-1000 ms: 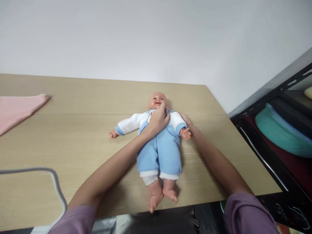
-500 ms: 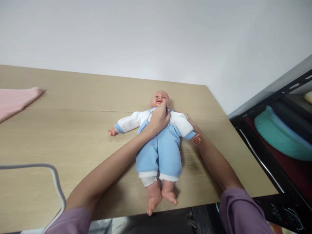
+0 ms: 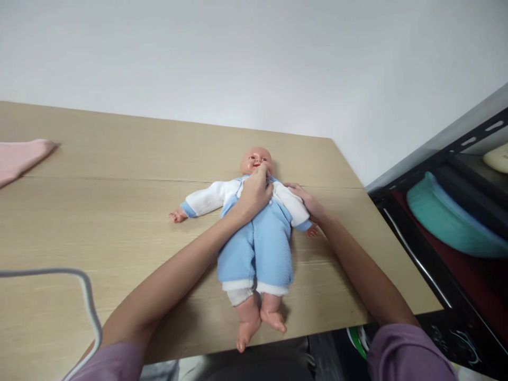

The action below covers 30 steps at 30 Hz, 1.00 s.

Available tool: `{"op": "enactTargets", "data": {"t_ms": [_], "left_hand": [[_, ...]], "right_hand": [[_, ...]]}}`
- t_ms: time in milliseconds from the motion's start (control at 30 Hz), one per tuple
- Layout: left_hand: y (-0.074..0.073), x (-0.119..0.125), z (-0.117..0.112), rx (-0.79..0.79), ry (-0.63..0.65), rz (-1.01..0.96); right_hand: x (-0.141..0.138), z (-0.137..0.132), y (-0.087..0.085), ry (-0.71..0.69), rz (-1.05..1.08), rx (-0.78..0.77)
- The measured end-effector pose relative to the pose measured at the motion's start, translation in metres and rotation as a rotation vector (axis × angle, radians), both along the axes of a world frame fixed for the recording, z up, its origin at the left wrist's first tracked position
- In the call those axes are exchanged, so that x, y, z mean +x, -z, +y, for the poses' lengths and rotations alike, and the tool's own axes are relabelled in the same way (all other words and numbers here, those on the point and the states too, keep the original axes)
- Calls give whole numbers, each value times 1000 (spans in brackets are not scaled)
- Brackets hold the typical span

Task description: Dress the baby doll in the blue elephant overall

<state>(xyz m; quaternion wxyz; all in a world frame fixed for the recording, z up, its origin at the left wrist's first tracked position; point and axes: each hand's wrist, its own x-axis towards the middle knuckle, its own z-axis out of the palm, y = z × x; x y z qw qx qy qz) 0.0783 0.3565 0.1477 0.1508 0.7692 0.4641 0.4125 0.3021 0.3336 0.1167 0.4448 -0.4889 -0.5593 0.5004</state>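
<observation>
A baby doll (image 3: 254, 248) in light blue overalls with white sleeves lies on its back on the table, feet toward me. My left hand (image 3: 256, 191) rests on its upper chest, fingers closed at the collar just below the chin; the exact grip is partly hidden. Beside the doll's sleeve (image 3: 291, 203) on the right is my right hand (image 3: 305, 200). Its fingers stretch toward the doll's shoulder and touch the sleeve's outer edge, and part of the hand is hidden behind the sleeve.
The wooden table (image 3: 119, 153) meets a white wall at the back. A pink cloth (image 3: 24, 157) lies at the far left, and a grey cable (image 3: 85, 286) curves in front. On the right, a black rack (image 3: 420, 259) holds a teal basin-like item (image 3: 448, 219).
My right hand has shifted out from behind the doll's sleeve and shows more now. The doll's arm there hangs slightly closer to its body. My left hand stays at the collar.
</observation>
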Motion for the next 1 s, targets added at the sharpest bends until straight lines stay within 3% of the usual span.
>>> {"op": "enactTargets", "data": {"t_ms": [100, 233, 333, 467, 533, 600, 700, 767, 867, 1000], "left_hand": [[-2, 1, -1, -16, 9, 30], [-4, 2, -3, -38, 11, 58], [-5, 2, -4, -51, 5, 79], [-5, 4, -6, -56, 12, 115], [-5, 5, -8, -23, 20, 139], [-8, 5, -11, 40, 30, 172], [-19, 4, -17, 155, 58, 236], [-29, 1, -22, 216, 108, 264], [-40, -3, -26, 235, 268, 320], [-38, -5, -25, 139, 444, 475]], "right_hand": [[26, -19, -10, -84, -115, -52], [64, -23, -29, -118, -482, 131], [79, -16, -31, -74, -630, 219], [72, -17, -26, 20, -634, 424], [58, -26, -30, 114, -641, 584], [40, -39, -38, 100, -651, 665], [15, -56, -46, -153, -622, 582], [5, -61, -44, -246, -575, 495], [3, -57, -32, -246, -396, 338], [9, -45, -17, -211, -109, 95]]}}
